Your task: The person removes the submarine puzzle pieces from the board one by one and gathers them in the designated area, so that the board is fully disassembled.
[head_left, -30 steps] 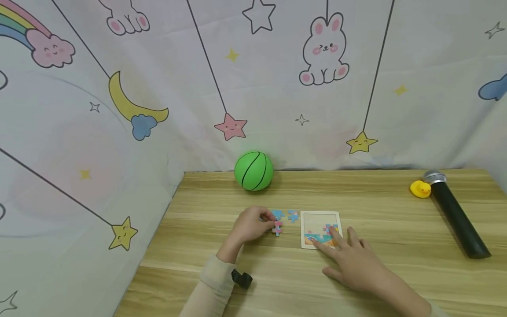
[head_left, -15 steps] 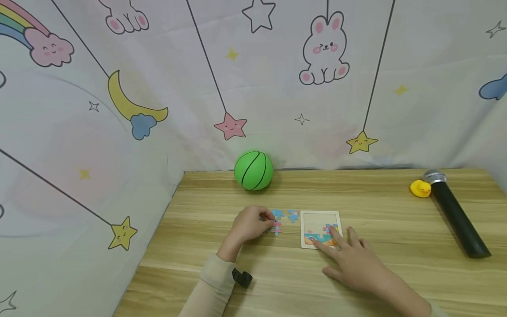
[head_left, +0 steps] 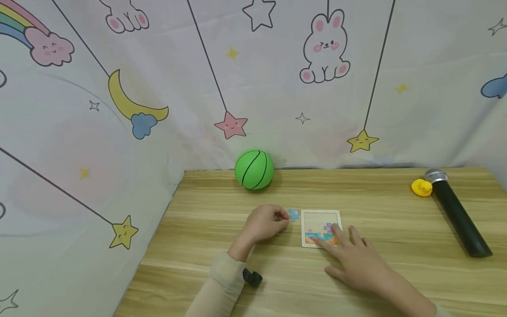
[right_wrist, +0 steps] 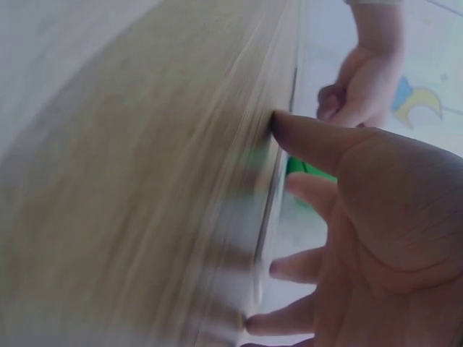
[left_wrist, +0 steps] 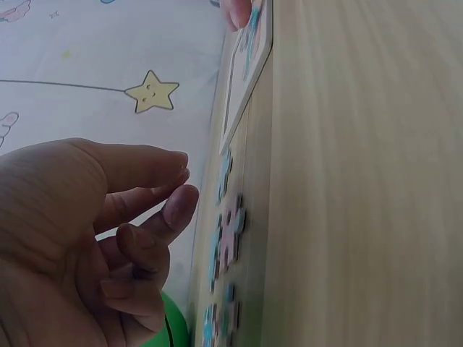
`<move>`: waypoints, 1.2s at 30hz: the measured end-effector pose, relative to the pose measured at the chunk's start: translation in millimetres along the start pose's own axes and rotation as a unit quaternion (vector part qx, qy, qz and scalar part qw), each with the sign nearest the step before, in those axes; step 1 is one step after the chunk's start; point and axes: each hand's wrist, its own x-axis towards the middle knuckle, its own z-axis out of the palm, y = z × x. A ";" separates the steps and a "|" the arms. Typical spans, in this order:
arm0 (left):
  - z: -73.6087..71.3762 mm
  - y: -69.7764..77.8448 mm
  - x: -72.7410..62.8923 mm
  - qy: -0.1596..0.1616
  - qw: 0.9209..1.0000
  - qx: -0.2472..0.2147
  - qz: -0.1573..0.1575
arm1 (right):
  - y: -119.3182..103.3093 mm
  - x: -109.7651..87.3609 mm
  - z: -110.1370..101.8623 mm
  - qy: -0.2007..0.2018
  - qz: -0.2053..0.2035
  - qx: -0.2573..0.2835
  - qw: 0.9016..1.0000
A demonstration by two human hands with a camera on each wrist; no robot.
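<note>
1. Since the earlier frames, the left hand has moved rightward, nearer to the puzzle tray; its fingers are loosely bent, with nothing visible between them.
2. The right hand stays with fingers extended upon the partly filled tray.
3. The left wrist view shows a pink piece lying on the wooden table; in the head view, the hand hides it.
4. Behind, a green ball sits near the printed cloth.

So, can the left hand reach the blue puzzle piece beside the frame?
Probably yes: the left hand looks empty and hovers close to the blue puzzle piece, with nothing visible in between.
</note>
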 end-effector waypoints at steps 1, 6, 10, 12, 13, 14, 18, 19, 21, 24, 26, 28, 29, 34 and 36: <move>1.7 2.6 1.5 -0.001 1.000 0.002 0.004 | 0.7 -0.7 -0.2 0.000 0.003 0.000 1.000; 10.6 14.9 9.9 -0.010 1.000 0.009 0.020 | 4.6 -5.1 -1.7 -0.005 0.014 0.000 1.000; 18.4 25.8 17.9 -0.023 0.999 0.005 0.034 | 7.3 -6.2 -2.6 -0.015 0.013 -0.004 1.000; 22.4 31.3 21.9 -0.033 0.999 0.001 0.038 | 7.8 -6.4 -2.8 -0.020 0.012 -0.005 1.000; 24.5 33.9 24.2 -0.039 0.998 -0.001 0.040 | 7.9 -6.4 -2.9 -0.021 0.012 -0.004 1.000; 26.8 36.4 26.5 -0.043 0.998 -0.002 0.041 | 7.8 -6.6 -3.0 -0.022 0.012 -0.003 1.000; 36.5 45.4 33.7 -0.063 0.997 -0.006 0.042 | 8.0 -6.1 -3.4 -0.028 0.013 0.000 1.000; 39.1 47.6 35.2 -0.066 0.997 -0.002 0.042 | 8.2 -5.8 -3.5 -0.029 0.012 0.000 0.999; 44.6 51.6 37.4 -0.073 0.997 0.004 0.039 | 8.2 -5.5 -3.8 -0.031 0.011 0.000 0.999; 52.2 56.3 40.3 -0.078 0.996 0.014 0.030 | 7.0 -6.4 -4.7 -0.027 0.007 0.000 1.000; 56.0 59.0 41.6 -0.082 0.996 0.014 0.023 | 6.1 -7.1 -4.9 -0.022 0.005 -0.002 1.000; 59.6 60.7 42.7 -0.084 0.996 0.017 0.018 | 5.5 -7.7 -5.1 -0.018 0.005 -0.002 1.000; 61.4 61.3 43.0 -0.086 0.996 0.020 0.016 | 5.4 -7.8 -5.1 -0.016 0.004 -0.003 1.000; 66.7 63.4 44.6 -0.086 0.996 0.035 0.011 | 5.4 -8.5 -5.1 -0.013 0.005 -0.008 1.000; 67.9 63.6 44.9 -0.084 0.996 0.035 0.010 | 5.7 -8.8 -4.9 -0.013 0.005 -0.010 1.000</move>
